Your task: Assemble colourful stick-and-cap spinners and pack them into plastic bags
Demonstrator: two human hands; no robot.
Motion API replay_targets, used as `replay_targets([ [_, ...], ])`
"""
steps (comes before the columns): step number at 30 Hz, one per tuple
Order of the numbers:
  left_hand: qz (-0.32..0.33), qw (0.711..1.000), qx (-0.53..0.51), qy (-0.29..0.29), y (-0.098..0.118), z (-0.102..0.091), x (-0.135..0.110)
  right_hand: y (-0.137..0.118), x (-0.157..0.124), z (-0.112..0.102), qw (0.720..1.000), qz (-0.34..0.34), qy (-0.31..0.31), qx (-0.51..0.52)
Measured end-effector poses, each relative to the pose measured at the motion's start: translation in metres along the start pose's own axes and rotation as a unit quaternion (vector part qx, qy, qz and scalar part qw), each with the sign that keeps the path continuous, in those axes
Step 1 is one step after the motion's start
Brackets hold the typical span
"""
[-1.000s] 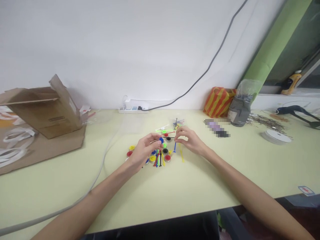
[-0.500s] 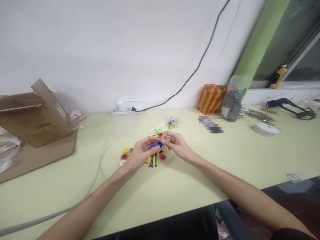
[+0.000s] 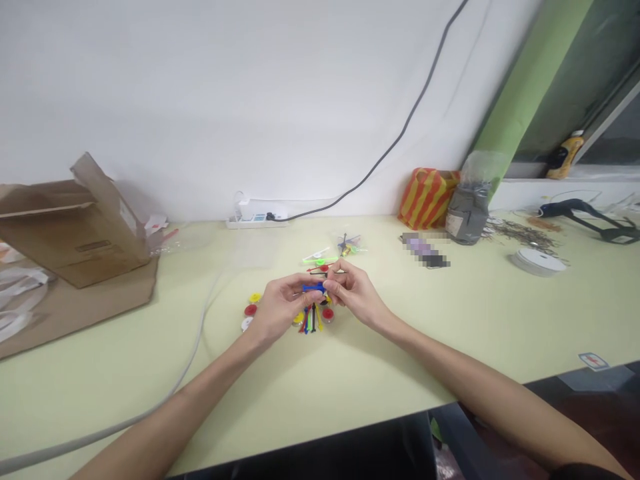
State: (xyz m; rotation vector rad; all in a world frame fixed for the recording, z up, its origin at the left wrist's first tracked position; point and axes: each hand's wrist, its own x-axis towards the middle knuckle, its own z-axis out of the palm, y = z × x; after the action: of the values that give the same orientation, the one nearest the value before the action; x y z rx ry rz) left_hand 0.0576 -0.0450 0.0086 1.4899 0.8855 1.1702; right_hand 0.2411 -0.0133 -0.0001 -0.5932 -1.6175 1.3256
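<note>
Both hands meet over a group of small coloured plastic parts at the middle of the table. My left hand [image 3: 285, 305] is closed, with a blue plastic arrow [image 3: 313, 287] between its thumb and fingers. My right hand [image 3: 353, 288] pinches the right end of that same arrow, and its fingertips partly hide it. Under the hands lie loose arrows [image 3: 313, 320] in several colours, fanned out. Round caps lie around them: a red one [image 3: 327, 314], a yellow one [image 3: 298, 319], and more beside my left wrist, such as another red cap [image 3: 251, 311].
Beyond the hands lie arrows with round bases, one green [image 3: 320, 261], and a small pile [image 3: 346, 245]. A cardboard box [image 3: 95, 240] stands left, a power strip [image 3: 257, 221] by the wall. To the right are a striped bag [image 3: 427, 200], a grey container [image 3: 467, 217] and a white spool [image 3: 539, 261].
The view has shifted slightly. Both hands stay together on the blue arrow, with only a small movement of the fingers.
</note>
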Motion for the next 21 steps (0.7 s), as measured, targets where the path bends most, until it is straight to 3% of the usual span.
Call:
replay_targets([
  [11, 0.004, 1.0, 0.01, 0.006, 0.004, 0.002, -0.003, -0.001, -0.001, 0.002, 0.999, 0.005, -0.029, -0.019],
  [16, 0.036, 0.998, 0.034, 0.049, 0.007, 0.004, -0.001, -0.009, 0.01, -0.044, 0.976, -0.043, -0.047, -0.21],
  [21, 0.018, 0.993, 0.042, 0.107, 0.005, -0.004, 0.004, -0.008, 0.014, -0.097, 0.927, 0.015, -0.182, -0.328],
])
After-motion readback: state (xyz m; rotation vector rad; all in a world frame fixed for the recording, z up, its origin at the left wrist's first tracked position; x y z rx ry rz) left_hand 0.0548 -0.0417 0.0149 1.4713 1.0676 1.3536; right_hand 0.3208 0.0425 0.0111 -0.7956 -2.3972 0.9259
